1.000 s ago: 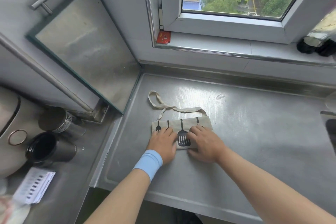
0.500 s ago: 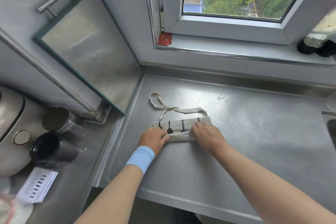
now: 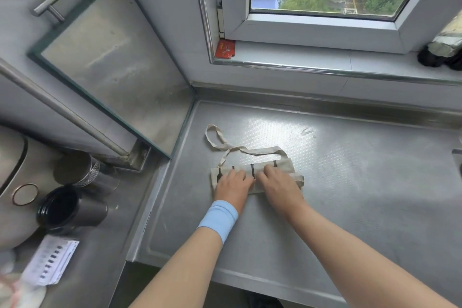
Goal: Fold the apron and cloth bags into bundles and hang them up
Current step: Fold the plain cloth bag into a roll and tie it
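Note:
A beige cloth bag (image 3: 282, 170) printed with black kitchen utensils lies folded into a narrow strip on the steel counter (image 3: 362, 195). Its long straps (image 3: 260, 151) trail away toward the back left. My left hand (image 3: 232, 189), with a light blue wristband, presses on the left half of the strip. My right hand (image 3: 281, 189) presses on the right half, right beside the left hand. Both hands lie on top of the cloth with fingers pointing away from me. Much of the near fold is hidden under them.
A glass-edged steel panel (image 3: 112, 57) leans against the wall at the left. Below it stand a metal cup (image 3: 77, 170), a dark cup (image 3: 65, 210) and a printed card (image 3: 50, 262). A window sill with a red card (image 3: 225, 49) runs behind. A sink edge (image 3: 457, 157) shows at far right.
The bag has been folded over away from me once more and is now a narrower strip. Both hands moved forward and closer together on it.

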A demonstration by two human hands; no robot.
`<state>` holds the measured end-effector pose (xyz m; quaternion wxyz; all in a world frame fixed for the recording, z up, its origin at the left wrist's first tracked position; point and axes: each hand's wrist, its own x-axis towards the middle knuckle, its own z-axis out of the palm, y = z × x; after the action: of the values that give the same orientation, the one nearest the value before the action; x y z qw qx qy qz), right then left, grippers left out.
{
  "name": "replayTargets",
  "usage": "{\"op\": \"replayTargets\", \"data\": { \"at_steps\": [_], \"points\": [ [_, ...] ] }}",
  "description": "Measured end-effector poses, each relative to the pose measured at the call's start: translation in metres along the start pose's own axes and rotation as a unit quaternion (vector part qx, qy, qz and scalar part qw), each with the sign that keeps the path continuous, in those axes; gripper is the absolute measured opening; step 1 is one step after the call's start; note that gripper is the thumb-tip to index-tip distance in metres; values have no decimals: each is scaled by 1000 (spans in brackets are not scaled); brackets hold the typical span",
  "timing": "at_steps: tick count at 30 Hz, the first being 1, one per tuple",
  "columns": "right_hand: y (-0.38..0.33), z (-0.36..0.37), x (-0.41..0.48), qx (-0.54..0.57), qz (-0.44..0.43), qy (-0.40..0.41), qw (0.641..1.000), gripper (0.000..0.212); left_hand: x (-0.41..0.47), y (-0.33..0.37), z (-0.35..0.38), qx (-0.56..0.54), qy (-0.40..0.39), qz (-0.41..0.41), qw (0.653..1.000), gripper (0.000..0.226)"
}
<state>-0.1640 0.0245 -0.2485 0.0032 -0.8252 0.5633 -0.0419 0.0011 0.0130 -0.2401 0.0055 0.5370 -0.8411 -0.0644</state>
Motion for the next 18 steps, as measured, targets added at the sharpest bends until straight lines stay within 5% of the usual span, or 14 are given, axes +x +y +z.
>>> {"op": "replayTargets", "data": {
  "at_steps": [2, 6, 12, 16, 18],
  "points": [
    [9, 1, -2, 96, 58, -35, 993, 17, -3, -2, 7, -16, 10, -1, 1000, 15],
    [25, -5, -9, 192, 51, -58, 978, 9, -15, -20, 14, -81, 21, -26, 996, 21],
    [41, -8, -10, 73, -35, -73, 994, 27, -30, -36, 8, -111, -40, 3, 993, 35],
    [39, -15, 3, -16, -68, -106, 992, 21, -29, -41, 6, -99, -13, -14, 995, 34],
    [34, -21, 7, -21, -75, -122, 989, 35, -25, -46, 4, -121, -2, -31, 992, 26]
  ]
}}
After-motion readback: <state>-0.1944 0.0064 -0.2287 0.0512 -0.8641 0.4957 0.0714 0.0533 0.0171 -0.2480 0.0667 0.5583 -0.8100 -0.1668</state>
